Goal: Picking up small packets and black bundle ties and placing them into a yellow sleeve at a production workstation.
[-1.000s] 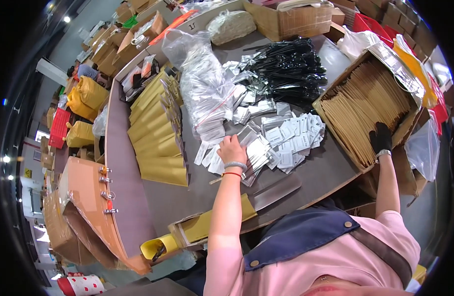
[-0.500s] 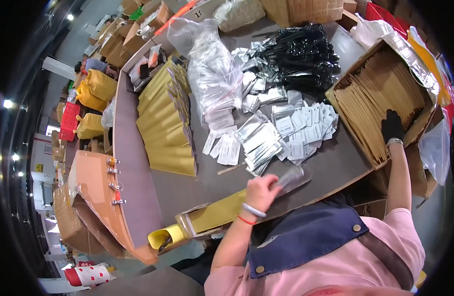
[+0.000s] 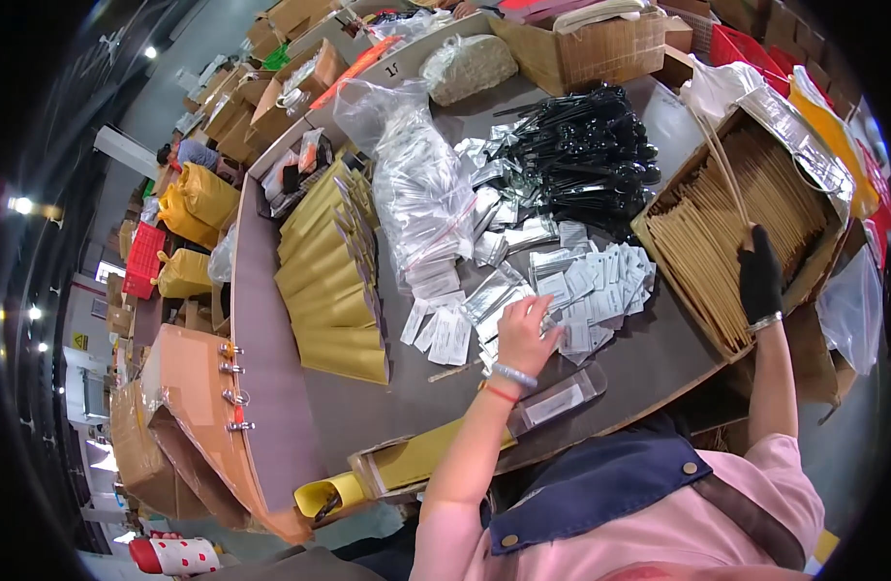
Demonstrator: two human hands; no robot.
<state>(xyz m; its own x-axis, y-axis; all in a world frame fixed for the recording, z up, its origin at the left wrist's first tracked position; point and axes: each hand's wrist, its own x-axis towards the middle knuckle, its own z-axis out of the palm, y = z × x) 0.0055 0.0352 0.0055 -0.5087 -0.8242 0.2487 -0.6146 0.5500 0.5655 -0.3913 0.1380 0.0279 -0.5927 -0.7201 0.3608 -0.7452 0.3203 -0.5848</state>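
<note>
My bare left hand [image 3: 526, 334], fingers apart, reaches over the pile of silver foil sachets [image 3: 491, 295]; whether its fingertips touch them I cannot tell. Beside it lie white printed packets [image 3: 600, 290]. A clear plastic pouch or case with a white slip [image 3: 567, 399] lies just in front of that hand, at the end of a yellow-faced strip [image 3: 421, 453]. My right hand [image 3: 759, 278], in a black glove, is closed on the edge of a brown paper mailer [image 3: 722, 165], which stands partly raised from the cardboard box [image 3: 697, 305] packed with similar mailers.
Black plastic-wrapped utensils [image 3: 596, 145] are heaped at the back. A clear bag of white packets [image 3: 421, 184] lies left of them, with a fan of gold envelopes [image 3: 329, 290] farther left. A cardboard carton [image 3: 600, 53] stands behind. A yellow cup-like holder [image 3: 334, 496] sits at the near-left edge.
My left hand has left the clear pouch and moved away from me to the sachets. My right hand has drawn a mailer partly up out of the box.
</note>
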